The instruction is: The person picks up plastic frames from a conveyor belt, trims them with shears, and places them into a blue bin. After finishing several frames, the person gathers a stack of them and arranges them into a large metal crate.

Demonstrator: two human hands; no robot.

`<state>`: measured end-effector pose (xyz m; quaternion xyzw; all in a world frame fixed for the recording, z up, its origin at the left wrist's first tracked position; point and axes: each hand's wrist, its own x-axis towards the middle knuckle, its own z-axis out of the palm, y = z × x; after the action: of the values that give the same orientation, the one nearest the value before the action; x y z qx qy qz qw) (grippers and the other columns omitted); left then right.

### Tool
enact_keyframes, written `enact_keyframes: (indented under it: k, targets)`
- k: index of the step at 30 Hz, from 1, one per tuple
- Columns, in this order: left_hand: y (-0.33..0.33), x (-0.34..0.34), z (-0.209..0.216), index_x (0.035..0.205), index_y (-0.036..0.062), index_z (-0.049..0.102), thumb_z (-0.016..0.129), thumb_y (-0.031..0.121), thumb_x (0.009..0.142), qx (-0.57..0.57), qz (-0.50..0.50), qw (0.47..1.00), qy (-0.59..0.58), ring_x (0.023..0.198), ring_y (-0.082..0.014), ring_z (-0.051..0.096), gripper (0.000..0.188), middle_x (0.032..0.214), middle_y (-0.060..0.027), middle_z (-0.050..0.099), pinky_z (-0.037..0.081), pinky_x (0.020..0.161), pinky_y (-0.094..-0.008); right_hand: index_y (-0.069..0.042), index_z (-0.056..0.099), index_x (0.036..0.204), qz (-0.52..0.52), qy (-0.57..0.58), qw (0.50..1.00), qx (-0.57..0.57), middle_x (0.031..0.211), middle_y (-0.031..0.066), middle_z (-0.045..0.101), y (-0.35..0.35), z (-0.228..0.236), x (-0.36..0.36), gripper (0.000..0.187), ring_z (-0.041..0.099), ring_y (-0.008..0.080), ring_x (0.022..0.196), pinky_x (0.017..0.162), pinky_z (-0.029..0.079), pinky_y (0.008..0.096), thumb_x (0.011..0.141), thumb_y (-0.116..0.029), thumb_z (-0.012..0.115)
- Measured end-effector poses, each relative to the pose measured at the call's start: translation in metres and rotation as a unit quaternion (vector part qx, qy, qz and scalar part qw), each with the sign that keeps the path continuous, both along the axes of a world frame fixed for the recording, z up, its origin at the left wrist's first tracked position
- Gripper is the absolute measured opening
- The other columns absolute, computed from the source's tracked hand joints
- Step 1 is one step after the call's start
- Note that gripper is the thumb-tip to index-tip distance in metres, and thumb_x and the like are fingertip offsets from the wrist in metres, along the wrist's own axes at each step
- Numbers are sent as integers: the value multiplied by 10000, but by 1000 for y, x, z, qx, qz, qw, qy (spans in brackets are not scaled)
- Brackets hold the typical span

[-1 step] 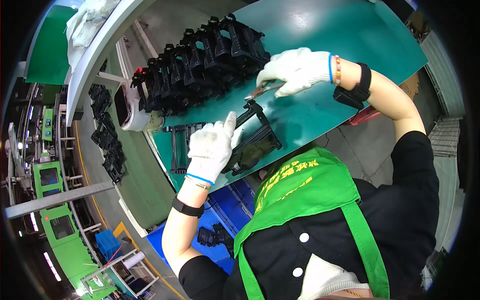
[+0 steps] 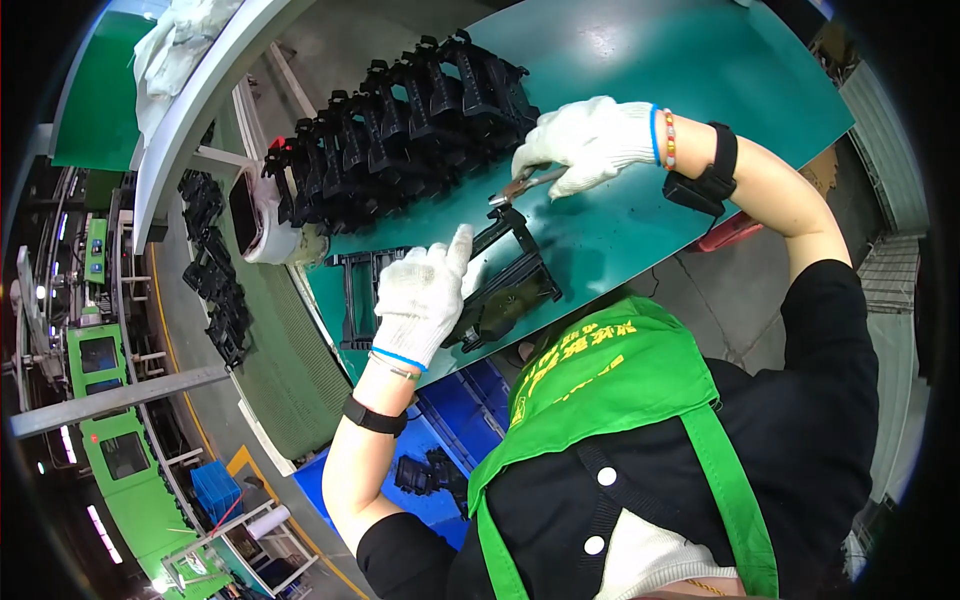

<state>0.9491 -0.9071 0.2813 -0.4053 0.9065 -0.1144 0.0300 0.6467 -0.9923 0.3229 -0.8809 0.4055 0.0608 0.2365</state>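
I view from afar a green table [image 2: 690, 110] across the upper right; a row of black parts [image 2: 405, 132], upper centre; a black bracket [image 2: 512, 279] on the table, mid-frame; the left hand [image 2: 420, 287], forefinger extended, at the bracket, its grip unclear to me; the right hand [image 2: 592, 146], curled around pliers [image 2: 514, 189] beside the bracket's upper corner.

The left hand [image 2: 415, 295] and right hand [image 2: 590, 145] wear white gloves of soft-looking knitted cloth, beside pliers [image 2: 512, 190] with a metal head and a frame [image 2: 508, 278] of hard black plastic. From where I stand, the green tabletop [image 2: 700, 80] looks smooth and glossy, the apron [image 2: 625, 375] matt cloth, the blue bin [image 2: 468, 408] smooth plastic.
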Motion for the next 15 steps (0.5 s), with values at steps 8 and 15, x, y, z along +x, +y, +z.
enact_keyframes:
  k: [8, 15]
  targets:
    - [-1, 0, 13, 1382, 140, 621, 590, 79, 840, 20, -16, 1000, -10, 771, -266, 675, 546, 868, -69, 677, 560, 631, -401, -125, 662, 1283, 82, 76, 993, 21, 1037, 140, 699, -6, 18, 14, 448, 678, 327, 991, 826, 545, 434, 857, -257, 698]
    - [26, 40, 6, 1304, 77, 639, 627, 244, 1000, 227, 193, 902, 313, 749, -169, 629, 348, 821, -15, 619, 537, 626, -373, -116, 668, 1235, -14, -210, 960, -183, 991, 133, 688, 16, -5, -4, 368, 680, 320, 934, 808, 545, 425, 877, -187, 717]
